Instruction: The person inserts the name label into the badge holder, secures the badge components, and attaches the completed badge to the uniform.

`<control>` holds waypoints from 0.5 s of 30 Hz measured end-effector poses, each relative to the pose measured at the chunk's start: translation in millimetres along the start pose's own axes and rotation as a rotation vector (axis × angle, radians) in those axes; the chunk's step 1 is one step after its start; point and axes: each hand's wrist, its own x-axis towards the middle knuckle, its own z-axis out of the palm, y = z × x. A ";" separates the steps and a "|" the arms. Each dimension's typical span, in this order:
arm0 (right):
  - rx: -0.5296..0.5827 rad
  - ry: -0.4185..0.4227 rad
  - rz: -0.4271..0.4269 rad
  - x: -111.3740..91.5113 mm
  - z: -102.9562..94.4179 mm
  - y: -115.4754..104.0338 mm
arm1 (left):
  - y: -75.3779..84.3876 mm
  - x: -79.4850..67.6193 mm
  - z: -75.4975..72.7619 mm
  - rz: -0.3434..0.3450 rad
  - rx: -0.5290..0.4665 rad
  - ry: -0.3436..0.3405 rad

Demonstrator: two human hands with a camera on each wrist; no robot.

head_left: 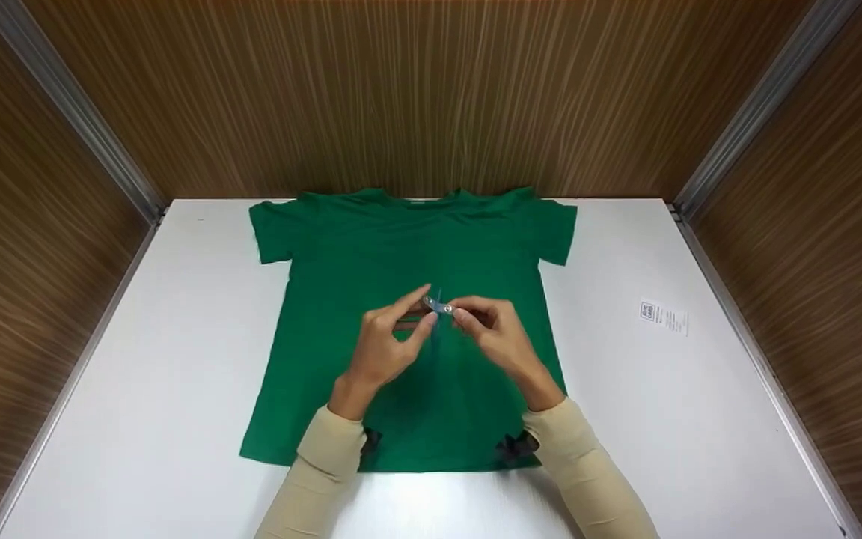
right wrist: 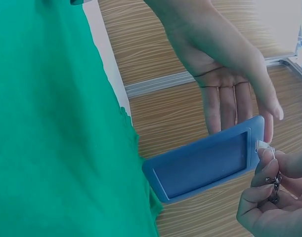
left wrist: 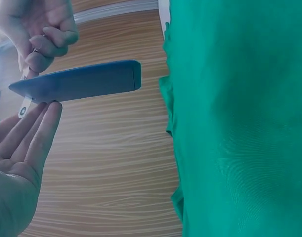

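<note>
A blue badge holder with a clear window hangs edge-on between the hands, over a green T-shirt spread out on the table. Its short strap has a snap at each end and passes through the slot of the holder. In the right wrist view, my right hand pinches one end of this strap, with a small metal clip among its fingers. My left hand has its fingers extended beside the other strap end, fingertips right at the holder's edge in the left wrist view.
A white printed card lies on the white table, right of the shirt. Wood-patterned panels close off the back and both sides, with metal rails along the corners. Dark bands show at both wrists.
</note>
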 end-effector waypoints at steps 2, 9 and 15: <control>-0.004 0.007 0.003 0.3 -0.6 -0.5 | -1.4 -0.7 0.0 -0.009 -0.008 -0.009; -0.003 0.028 -0.015 -0.5 -3.7 -3.7 | -6.6 -4.0 1.3 -0.113 -0.008 -0.096; 0.013 0.031 -0.001 -1.2 -3.9 -6.5 | -11.4 -6.2 3.6 -0.183 0.015 -0.185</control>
